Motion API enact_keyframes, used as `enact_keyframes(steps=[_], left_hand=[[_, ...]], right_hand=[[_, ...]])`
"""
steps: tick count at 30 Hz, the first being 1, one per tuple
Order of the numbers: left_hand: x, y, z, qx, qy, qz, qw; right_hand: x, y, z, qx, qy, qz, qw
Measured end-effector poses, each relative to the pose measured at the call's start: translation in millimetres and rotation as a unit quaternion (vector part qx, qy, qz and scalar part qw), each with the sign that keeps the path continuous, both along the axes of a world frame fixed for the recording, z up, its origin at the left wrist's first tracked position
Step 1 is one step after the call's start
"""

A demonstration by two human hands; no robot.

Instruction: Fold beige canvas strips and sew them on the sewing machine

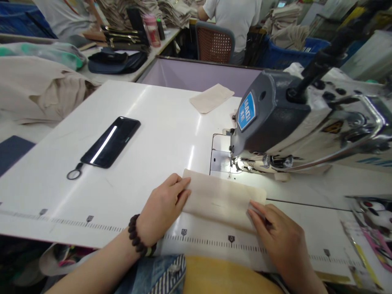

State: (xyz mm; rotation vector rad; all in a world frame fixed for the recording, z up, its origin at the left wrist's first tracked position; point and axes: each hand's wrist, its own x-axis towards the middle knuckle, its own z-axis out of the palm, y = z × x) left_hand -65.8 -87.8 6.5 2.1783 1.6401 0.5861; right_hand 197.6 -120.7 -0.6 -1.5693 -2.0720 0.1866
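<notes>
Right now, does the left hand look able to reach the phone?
Probably yes: nothing visible stands between the left hand and the phone on the table. The hand pinches one end of the cloth, though, so it would likely have to let go first.

Sewing workshop, large sewing machine [272, 110], stacked cloth [283, 18]

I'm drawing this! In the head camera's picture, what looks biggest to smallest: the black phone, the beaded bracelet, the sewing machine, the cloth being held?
Largest to smallest, as they look here:
1. Sewing machine
2. Held cloth
3. Black phone
4. Beaded bracelet
</notes>
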Motion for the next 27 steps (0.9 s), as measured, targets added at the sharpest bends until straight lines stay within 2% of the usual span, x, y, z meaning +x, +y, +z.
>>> enact_keyframes(steps=[6,13,27], left_hand=[[-1.6,-2.1,-6.1,-0.001,0.001,0.010,1.000],[-2.4,0.3,-6.2,-0.007,0.034,0.008,0.999],[-5.6,0.6,-8.5,0.009,0.046,-0.001,0.999]], right_hand=[[-1.9,0.5,2.7,-0.023,0.015,-0.006,1.000],[-5.5,1.3,7.7,-0.066,0.014,-0.024,0.997],[-6.0,2.6,10.7,-0.085,0.030,-0.037,0.995]])
